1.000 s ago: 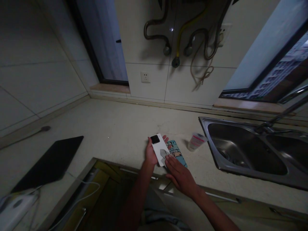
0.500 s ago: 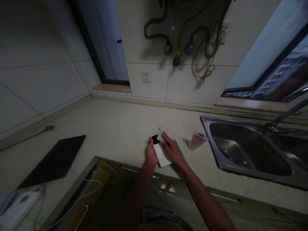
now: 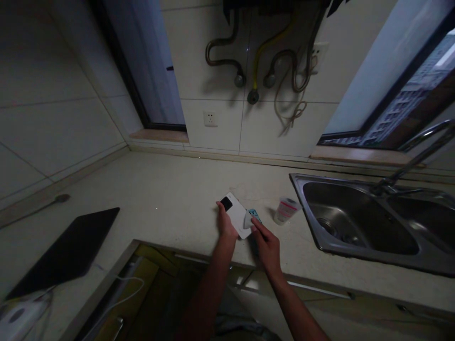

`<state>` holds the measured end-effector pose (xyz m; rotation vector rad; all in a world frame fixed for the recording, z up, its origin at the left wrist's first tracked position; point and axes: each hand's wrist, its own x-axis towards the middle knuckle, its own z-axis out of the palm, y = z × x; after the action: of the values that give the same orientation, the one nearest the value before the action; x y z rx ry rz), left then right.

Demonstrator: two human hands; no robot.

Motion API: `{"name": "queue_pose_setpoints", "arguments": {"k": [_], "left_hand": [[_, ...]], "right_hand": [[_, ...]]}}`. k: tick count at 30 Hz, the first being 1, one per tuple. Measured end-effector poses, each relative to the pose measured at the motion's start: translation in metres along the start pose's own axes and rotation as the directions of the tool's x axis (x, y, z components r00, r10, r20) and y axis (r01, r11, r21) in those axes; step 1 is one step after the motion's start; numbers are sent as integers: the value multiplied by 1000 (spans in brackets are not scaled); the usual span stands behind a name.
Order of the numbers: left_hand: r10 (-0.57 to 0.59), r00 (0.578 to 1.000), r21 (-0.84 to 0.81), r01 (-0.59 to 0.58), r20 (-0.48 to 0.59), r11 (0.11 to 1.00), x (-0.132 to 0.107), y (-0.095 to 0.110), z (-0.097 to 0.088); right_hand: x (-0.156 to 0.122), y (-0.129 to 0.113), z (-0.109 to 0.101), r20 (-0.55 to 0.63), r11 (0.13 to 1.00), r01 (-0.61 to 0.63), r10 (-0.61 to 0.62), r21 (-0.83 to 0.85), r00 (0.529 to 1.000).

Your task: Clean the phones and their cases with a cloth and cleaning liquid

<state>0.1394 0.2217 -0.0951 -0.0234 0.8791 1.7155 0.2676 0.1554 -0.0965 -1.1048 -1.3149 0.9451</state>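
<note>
My left hand (image 3: 225,225) grips a white phone (image 3: 235,216) by its left edge, back side up, with the dark camera block at its far end. My right hand (image 3: 267,244) pinches a small grey cloth or wipe (image 3: 248,220) against the phone's near right corner. Under the phone and my right hand lies a light-blue phone case (image 3: 255,215) with a cartoon print, mostly hidden. Both hands hover just above the countertop (image 3: 170,199) near its front edge.
A small plastic cup (image 3: 285,210) stands right of the hands, beside a steel sink (image 3: 359,220) with a tap. A black board (image 3: 67,248) lies at the left; a white device with a cable (image 3: 17,317) sits at the bottom left. Hoses hang on the tiled wall.
My right hand slid from the phone's far end, near the camera block, back to its near right corner with the cloth. The left hand kept its hold.
</note>
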Motion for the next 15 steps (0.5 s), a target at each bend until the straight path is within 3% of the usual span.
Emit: {"name": "queue_pose_setpoints", "arguments": {"k": [4,6,8,10,12,15], "left_hand": [[172,968,157,-144,-183,977,3,1,3],[239,948,188,-200,-212,962,-3,4,9],[274,940,178,-239,-205,954,-13,8,16],[219,965,128,-201,-145,971,-26,12,24],[60,991,108,-47,-117,993,-39,19,29],[-136,990,92,138,-28,986,-53,30,30]], "right_hand": [[-16,5,7,-27,995,86,-87,-51,996],[-23,8,11,15,970,213,-213,-119,977],[-27,8,14,65,907,383,-378,-177,924],[-25,6,15,106,820,531,-521,-214,847],[-20,3,12,137,741,627,-614,-240,778],[-11,-2,4,202,642,719,-692,-266,693]]}}
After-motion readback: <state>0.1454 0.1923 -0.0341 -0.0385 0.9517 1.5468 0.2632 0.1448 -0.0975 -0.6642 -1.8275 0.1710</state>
